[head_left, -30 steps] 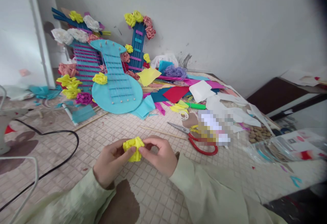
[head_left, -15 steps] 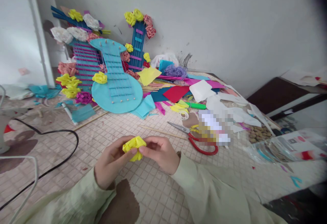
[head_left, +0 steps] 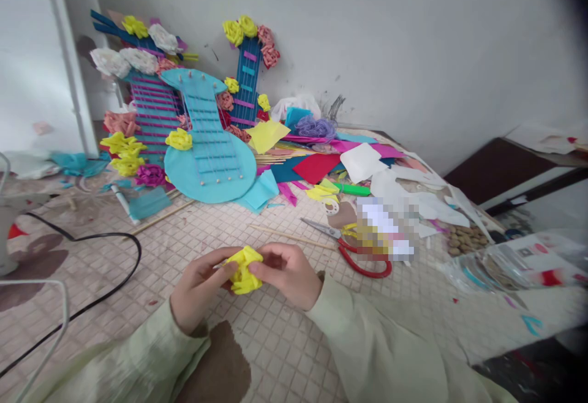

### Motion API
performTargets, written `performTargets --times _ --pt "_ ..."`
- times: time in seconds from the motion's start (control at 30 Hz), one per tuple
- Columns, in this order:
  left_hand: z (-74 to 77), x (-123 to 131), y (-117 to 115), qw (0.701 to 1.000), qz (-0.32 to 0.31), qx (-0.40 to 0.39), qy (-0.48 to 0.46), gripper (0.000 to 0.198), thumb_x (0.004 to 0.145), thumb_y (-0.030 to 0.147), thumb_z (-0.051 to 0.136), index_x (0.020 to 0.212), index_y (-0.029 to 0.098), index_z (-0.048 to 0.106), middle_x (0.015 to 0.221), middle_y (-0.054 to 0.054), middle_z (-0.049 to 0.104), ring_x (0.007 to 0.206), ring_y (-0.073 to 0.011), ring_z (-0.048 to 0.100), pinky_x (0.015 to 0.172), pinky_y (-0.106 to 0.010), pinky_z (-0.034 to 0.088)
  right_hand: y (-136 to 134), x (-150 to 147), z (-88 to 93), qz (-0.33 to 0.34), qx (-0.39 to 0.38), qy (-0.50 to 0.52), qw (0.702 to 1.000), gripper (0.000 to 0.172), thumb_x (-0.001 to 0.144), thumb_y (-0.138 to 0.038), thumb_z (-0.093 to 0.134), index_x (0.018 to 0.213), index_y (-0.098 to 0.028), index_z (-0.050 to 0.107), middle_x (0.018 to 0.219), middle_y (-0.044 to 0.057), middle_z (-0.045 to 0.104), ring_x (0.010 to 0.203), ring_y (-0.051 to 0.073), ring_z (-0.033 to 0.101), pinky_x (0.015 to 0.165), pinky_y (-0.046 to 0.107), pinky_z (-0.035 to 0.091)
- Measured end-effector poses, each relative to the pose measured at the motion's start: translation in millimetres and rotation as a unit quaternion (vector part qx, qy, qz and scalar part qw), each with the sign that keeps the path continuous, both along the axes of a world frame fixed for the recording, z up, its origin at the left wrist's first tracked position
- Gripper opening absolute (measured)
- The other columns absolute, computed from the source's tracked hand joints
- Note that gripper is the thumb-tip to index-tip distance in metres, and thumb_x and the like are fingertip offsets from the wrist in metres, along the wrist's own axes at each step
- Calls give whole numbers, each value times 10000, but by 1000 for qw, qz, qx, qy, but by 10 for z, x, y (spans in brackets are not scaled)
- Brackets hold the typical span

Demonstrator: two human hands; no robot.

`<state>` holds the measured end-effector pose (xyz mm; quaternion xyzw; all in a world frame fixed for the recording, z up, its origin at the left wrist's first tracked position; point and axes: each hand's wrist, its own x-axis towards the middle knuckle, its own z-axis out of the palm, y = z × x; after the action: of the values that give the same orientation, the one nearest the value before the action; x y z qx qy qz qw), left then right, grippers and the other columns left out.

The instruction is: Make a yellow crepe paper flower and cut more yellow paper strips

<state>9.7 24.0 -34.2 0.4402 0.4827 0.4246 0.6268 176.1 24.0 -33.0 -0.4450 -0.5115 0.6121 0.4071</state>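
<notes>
- a yellow paper flower (head_left: 244, 270) is held just above the tiled surface (head_left: 285, 354), near its front edge.
- the left hand (head_left: 198, 293) pinches it from the left side with the fingertips.
- the right hand (head_left: 288, 274) closes on its right side, fingers curled.
- red-handled scissors (head_left: 353, 248) lie near, to the right.
- a blue paper guitar (head_left: 209, 139) stands behind, well apart.
</notes>
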Motion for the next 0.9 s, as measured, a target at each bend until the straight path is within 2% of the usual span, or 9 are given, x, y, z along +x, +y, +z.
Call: performTargets --times 0.13,0.27,0.5,0.57,0.73,0.9 --pt "34 17 -13 1000 2 10 11 234 646 353 710 822 199 728 719 -21 699 537 -145 572 425 -223 479 4 15 -1 0 8 2 1000 190 664 -315 654 725 -145 596 626 -3 515 560 116 454 564 276 391" --pt "51 26 -29 1000 5 22 19 215 674 330 701 848 206 724 812 -33 710 652 -161 603 532 -233 504 10 21 -3 0 15 4 1000 182 674 -320 655 723 -154 600 626 -13 512 562 109 459 576 271 399" --pt "12 24 -16 995 -7 -28 -101 296 695 434 641 796 166 718 743 -79 711 691 -225 642 639 -349 518 35 8 22 -35 -31 71 996 308 564 -410 756 694 -169 614 650 -15 580 600 119 523 566 252 426" --pt "11 18 -17 996 -2 -14 -88 285 713 426 636 809 168 711 758 -73 707 703 -220 637 632 -337 514 39 10 28 -42 -31 91 994 311 568 -415 756 693 -165 620 656 -11 593 610 119 534 573 252 438" --pt "48 5 -31 999 15 37 -19 123 673 279 728 741 182 696 679 -5 673 637 -136 591 607 -223 476 39 23 23 -56 -19 94 994 305 592 -441 741 693 -177 626 653 -8 593 602 127 531 548 255 438" --pt "46 19 -44 993 49 104 16 113 713 295 688 765 195 682 684 3 665 625 -136 581 606 -234 480 62 52 -31 -51 15 115 992 282 723 -441 608 652 -169 629 595 -2 561 550 120 498 533 257 397"
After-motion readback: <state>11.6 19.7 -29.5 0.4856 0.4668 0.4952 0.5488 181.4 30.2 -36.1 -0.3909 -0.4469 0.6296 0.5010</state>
